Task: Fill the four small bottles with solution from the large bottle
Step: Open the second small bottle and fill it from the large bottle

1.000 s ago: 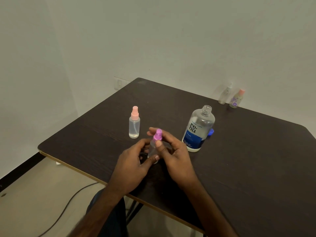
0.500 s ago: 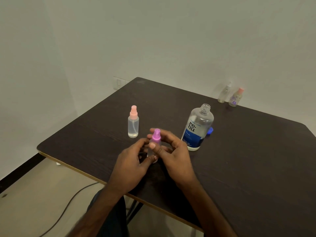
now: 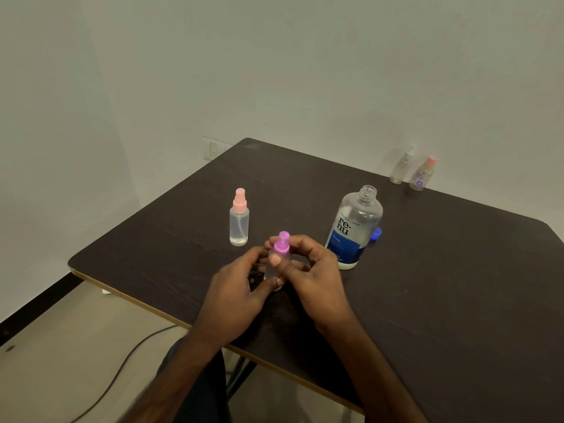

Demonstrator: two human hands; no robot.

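Near the centre of the frame, both hands hold the small clear spray bottle with a purple cap (image 3: 282, 243) upright over the dark wooden desk (image 3: 457, 285) — the grip of the left hand (image 3: 235, 290) pinches its body, and the grip of the right hand (image 3: 319, 277) curls round its neck. The large clear uncapped bottle with a blue label (image 3: 354, 230) stands just to the right.

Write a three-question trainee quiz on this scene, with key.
1. True or false: the large bottle stands uncapped, its blue cap on the table beside it.
2. What do the left hand and right hand hold? A) green-capped spray bottle B) purple-capped spray bottle C) the large bottle
3. How many small bottles stand at the table's far edge?
Key: 1 true; 2 B; 3 two: white-capped bottle, flowered bottle.
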